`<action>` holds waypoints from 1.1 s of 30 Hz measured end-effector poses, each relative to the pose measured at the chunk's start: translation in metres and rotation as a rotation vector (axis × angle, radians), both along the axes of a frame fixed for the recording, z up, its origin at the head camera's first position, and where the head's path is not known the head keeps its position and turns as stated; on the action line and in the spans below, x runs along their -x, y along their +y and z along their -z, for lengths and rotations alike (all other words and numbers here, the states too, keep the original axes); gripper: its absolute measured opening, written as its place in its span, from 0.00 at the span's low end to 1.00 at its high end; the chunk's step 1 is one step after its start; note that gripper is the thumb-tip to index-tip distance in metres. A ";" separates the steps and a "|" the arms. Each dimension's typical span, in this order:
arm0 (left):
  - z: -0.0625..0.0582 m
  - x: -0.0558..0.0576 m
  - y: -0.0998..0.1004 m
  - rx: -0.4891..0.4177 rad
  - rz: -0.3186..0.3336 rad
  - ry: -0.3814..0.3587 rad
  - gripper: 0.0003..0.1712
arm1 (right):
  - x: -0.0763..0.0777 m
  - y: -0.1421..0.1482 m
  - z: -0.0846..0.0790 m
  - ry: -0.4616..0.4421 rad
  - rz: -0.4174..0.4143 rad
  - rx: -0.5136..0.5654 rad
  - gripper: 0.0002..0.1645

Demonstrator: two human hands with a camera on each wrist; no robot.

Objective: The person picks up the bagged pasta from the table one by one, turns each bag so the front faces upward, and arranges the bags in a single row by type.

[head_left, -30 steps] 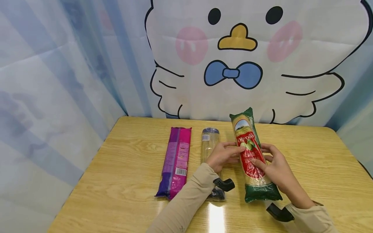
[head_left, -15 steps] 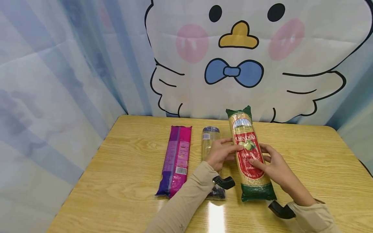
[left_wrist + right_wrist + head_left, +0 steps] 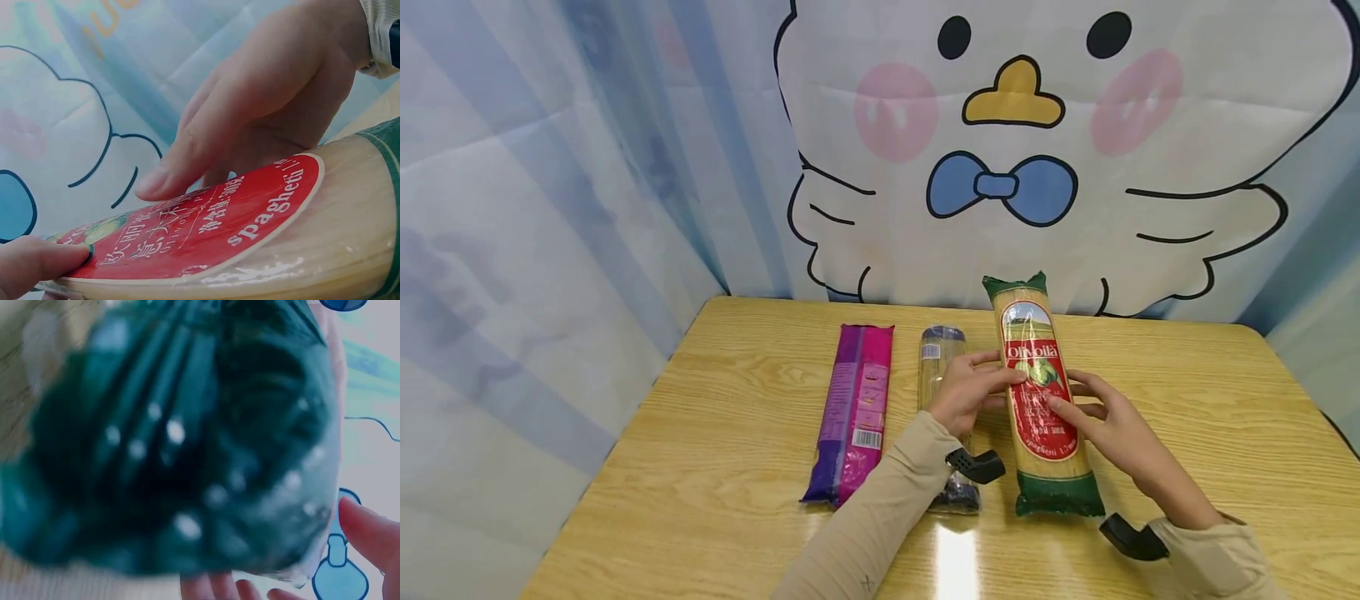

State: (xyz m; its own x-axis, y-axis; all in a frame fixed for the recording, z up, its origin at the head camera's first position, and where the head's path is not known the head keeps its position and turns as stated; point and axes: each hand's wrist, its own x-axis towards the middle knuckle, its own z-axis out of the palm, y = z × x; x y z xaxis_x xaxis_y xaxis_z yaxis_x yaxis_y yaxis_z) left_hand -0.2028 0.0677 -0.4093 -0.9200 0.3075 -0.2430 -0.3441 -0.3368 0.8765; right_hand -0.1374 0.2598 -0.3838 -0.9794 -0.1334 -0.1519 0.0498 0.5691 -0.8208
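Both hands hold a spaghetti packet (image 3: 1051,442) over the right half of the table, its red oval label facing up and its far end raised. My left hand (image 3: 967,390) grips the packet's left side, thumb on the label and fingers reaching underneath. From the right, my right hand (image 3: 1116,433) holds the other side, thumb at the label's edge. In the left wrist view the printed word "spaghetti" shows on the packet (image 3: 275,212), with the right hand (image 3: 262,94) behind it. The packet's crumpled green end (image 3: 181,437) fills much of the right wrist view.
Left of the hands, a clear packet of noodles (image 3: 931,371) lies partly under the left forearm. Farther left lies a pink and purple packet (image 3: 853,408). All are on a wooden table (image 3: 722,433), with a cartoon-printed curtain (image 3: 880,242) behind it.
The spaghetti packet has turned so its label faces up more squarely, and its near end has swung a little left. Both hands keep hold of it; the other packets have stayed put.
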 end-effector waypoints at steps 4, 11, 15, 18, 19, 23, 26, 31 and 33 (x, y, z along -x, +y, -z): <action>-0.002 0.000 0.000 -0.002 0.007 -0.001 0.24 | 0.001 0.002 -0.001 0.008 0.000 0.032 0.44; -0.002 0.000 0.002 0.017 -0.004 -0.003 0.23 | 0.002 0.005 -0.002 0.010 -0.009 0.090 0.44; -0.001 -0.001 0.004 0.031 -0.017 0.001 0.22 | 0.002 0.006 -0.001 0.015 0.002 0.081 0.43; 0.001 -0.002 0.007 0.041 -0.029 0.006 0.21 | 0.002 0.007 -0.001 0.019 0.010 0.077 0.43; 0.001 -0.002 0.008 0.044 -0.031 0.009 0.21 | 0.001 0.008 -0.001 0.022 0.013 0.078 0.43; 0.002 -0.002 0.012 0.053 -0.042 0.018 0.20 | 0.002 0.012 0.001 0.025 0.023 0.089 0.43; 0.002 -0.003 0.014 0.066 -0.047 0.017 0.20 | 0.003 0.014 0.002 0.018 0.030 0.097 0.42; 0.002 -0.004 0.015 0.074 -0.037 -0.010 0.18 | 0.004 0.018 0.005 0.010 0.053 0.091 0.42; 0.004 -0.005 0.015 0.081 -0.034 -0.020 0.18 | 0.004 0.019 0.006 0.009 0.062 0.088 0.42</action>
